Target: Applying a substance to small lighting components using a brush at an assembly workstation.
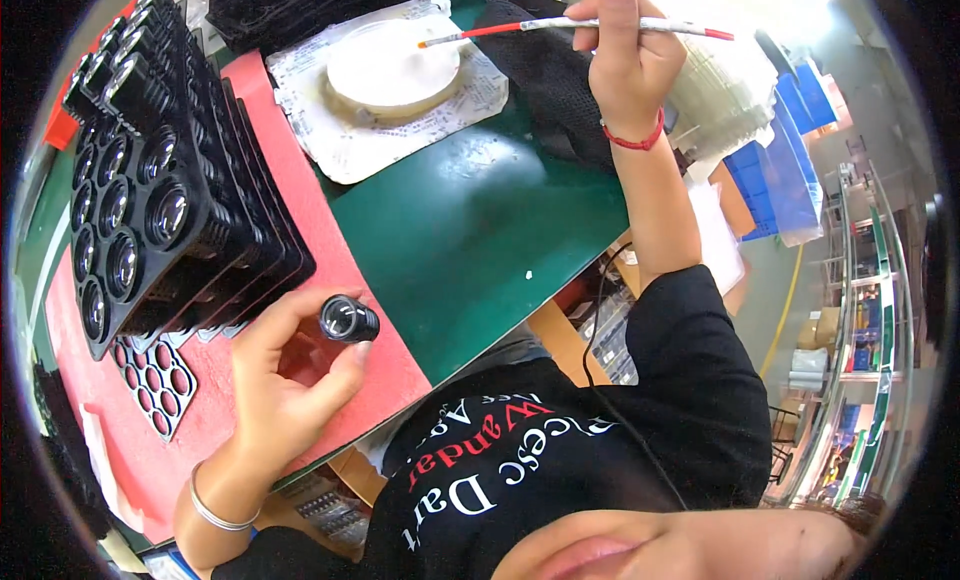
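My left hand (285,385) is closed around a small black lens barrel (350,320), thumb and fingers on its sides, with the glass end turned up. It is above a pink foam mat (385,365), beside a stack of black trays. In my right hand (630,55) I grip a thin paintbrush (490,30) with a red and white handle, held nearly level. Its orange-brown tip is over a round white dish (370,85); I cannot tell whether the two touch. Under the dish lies a stained, paper-covered board (360,158).
Stacked black trays (225,225) carry several lens barrels (170,210) at the left. A flat holder with round holes (160,385) lies near them. Dark mesh cloth (560,90) is beyond the green tabletop (480,230). Blue bins (755,185) stand at the right, and a cable hangs by the table edge.
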`<action>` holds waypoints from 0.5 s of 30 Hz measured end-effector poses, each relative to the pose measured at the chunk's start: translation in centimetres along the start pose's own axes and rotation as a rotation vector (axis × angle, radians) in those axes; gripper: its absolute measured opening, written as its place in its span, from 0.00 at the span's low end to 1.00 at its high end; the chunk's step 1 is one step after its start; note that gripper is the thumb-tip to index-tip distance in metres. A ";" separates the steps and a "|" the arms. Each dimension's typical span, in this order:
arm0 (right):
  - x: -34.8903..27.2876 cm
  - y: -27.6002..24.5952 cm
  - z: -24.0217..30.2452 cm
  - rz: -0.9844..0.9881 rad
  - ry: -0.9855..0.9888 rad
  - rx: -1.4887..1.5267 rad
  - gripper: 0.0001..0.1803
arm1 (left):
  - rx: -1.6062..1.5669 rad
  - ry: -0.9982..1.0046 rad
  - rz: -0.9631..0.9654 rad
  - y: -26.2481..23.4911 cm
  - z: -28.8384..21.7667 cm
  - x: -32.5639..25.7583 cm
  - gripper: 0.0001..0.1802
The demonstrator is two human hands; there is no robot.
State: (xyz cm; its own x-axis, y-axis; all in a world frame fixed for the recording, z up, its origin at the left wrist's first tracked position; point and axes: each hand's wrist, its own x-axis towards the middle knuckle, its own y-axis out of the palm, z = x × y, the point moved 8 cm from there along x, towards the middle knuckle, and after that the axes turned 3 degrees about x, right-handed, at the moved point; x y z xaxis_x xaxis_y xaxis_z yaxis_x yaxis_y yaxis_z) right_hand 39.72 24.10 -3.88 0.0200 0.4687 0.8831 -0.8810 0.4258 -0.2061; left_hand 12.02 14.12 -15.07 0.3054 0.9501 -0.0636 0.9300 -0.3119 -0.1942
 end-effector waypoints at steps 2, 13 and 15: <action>-0.1 0.3 -0.1 0.001 0.002 0.003 0.24 | -0.058 -0.011 -0.005 0.0 -0.1 0.1 0.16; -0.8 -0.5 -3.2 -0.122 0.269 0.040 0.25 | -0.152 -0.090 -0.034 -0.4 0.2 0.1 0.15; -0.8 -1.4 -4.5 -0.222 0.415 0.040 0.24 | -0.138 -0.089 -0.035 -0.6 0.2 0.2 0.15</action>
State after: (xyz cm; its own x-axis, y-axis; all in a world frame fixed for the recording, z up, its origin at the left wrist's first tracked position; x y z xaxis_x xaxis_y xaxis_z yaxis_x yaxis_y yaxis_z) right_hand 43.12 26.62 -6.19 0.3901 0.6428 0.6593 -0.8515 0.5243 -0.0074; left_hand 11.50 14.45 -15.13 0.2583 0.9548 -0.1471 0.9610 -0.2694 -0.0617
